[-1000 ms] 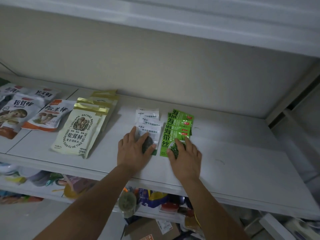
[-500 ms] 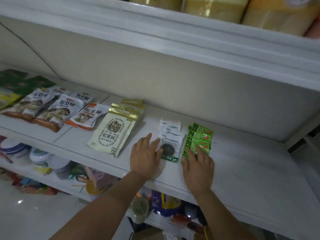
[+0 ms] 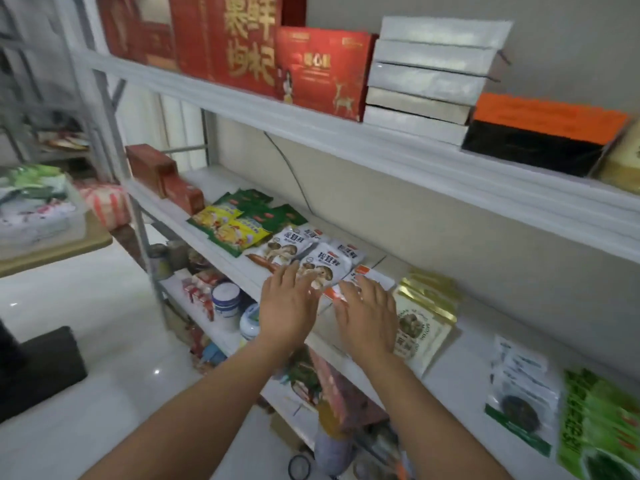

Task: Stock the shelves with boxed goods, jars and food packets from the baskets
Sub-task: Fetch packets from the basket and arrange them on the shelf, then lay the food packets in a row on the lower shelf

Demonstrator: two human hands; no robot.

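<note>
The mushroom packets (image 3: 320,263) are white with brown mushroom pictures and an orange-red base. Left of them lie yellow-and-green packets (image 3: 230,230); right of them, cream pouches (image 3: 420,323) with gold tops; above them, red boxes (image 3: 320,69) with gold lettering.

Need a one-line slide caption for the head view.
Open left hand and right hand reach for white mushroom packets on the shelf; gold-topped pouches lie beside, red boxes stand above.

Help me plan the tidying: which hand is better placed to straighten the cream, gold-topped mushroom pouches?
Probably right. The right hand lies open next to the cream, gold-topped mushroom pouches; the left hand sits farther away, over the white mushroom-print packets, with the right hand between.
</note>
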